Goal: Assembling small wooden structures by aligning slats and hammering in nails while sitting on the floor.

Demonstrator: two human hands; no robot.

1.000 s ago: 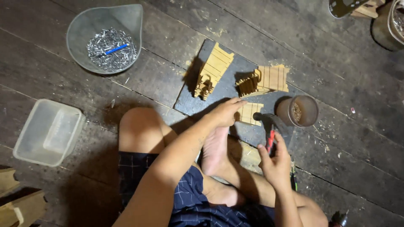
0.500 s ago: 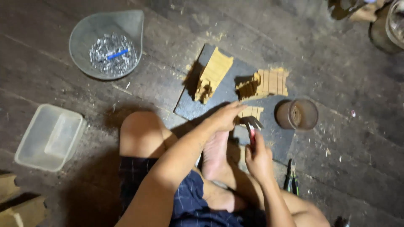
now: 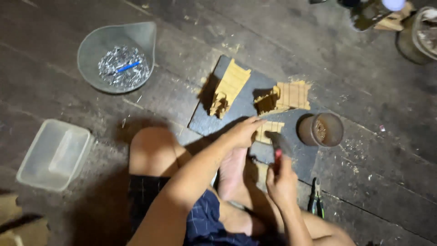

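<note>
A: Big stuff first. Dark plank floor (image 3: 364,150), person sitting on it, dark slab (image 3: 241,107) lying in front of the knees.

B: Around it?

A: Grey bowl (image 3: 114,57) of shiny metal bits far left, clear plastic tub (image 3: 54,155) near left, round brown cup (image 3: 321,130) just right of the slab, pliers (image 3: 315,202) on the floor by the right leg. Two finished slat pieces (image 3: 230,86) (image 3: 291,95) sit on the slab.

B: Hands?

A: Left hand (image 3: 243,132) presses flat, fingers together, on the small slat panel (image 3: 268,132) at the slab's near edge. Right hand (image 3: 282,182) is clamped around a red-handled hammer (image 3: 278,148), head just over the panel.

B: Step?

A: Looks like nailing the panel, mid-strike. Can't see a nail, too small.

B: Next move needs?

A: My guess: a short, straight tap, left fingertips kept off the strike spot, panel pinned so it doesn't skid.
</note>
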